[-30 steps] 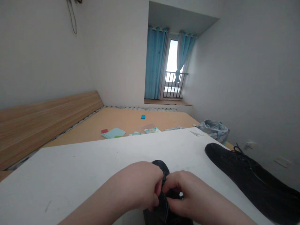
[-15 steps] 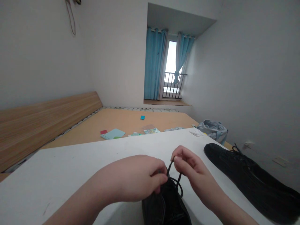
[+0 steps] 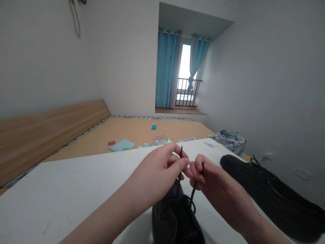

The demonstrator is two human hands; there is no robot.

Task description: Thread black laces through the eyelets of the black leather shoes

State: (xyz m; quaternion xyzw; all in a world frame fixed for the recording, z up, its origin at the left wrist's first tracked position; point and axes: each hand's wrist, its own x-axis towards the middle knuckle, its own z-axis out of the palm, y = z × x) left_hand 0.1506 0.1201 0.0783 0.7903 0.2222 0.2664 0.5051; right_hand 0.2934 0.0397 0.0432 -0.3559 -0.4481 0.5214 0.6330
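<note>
A black shoe (image 3: 165,217) stands on the white tabletop (image 3: 83,189), its opening towards me. My left hand (image 3: 169,166) is above it, thumb and fingers pinched on one end of the black shoelace (image 3: 179,184), whose tip sticks up past the fingers. Close beside it, my right hand (image 3: 207,174) has its fingers curled around the other lace end, which runs down to the shoe. A loop of lace hangs at the shoe's right side. To the right lies a second black shoe (image 3: 256,183) with its laces on top.
Beyond the tabletop is a tan bed surface (image 3: 132,127) bearing a light green folder (image 3: 122,145), a red item (image 3: 111,143) and a small blue square (image 3: 153,127). A grey-blue bag (image 3: 230,139) sits at the right, near the wall.
My left hand has risen from the shoe and now holds a lace end upright. My right hand has turned, its fingers curled around the other lace; both hands are closer together.
</note>
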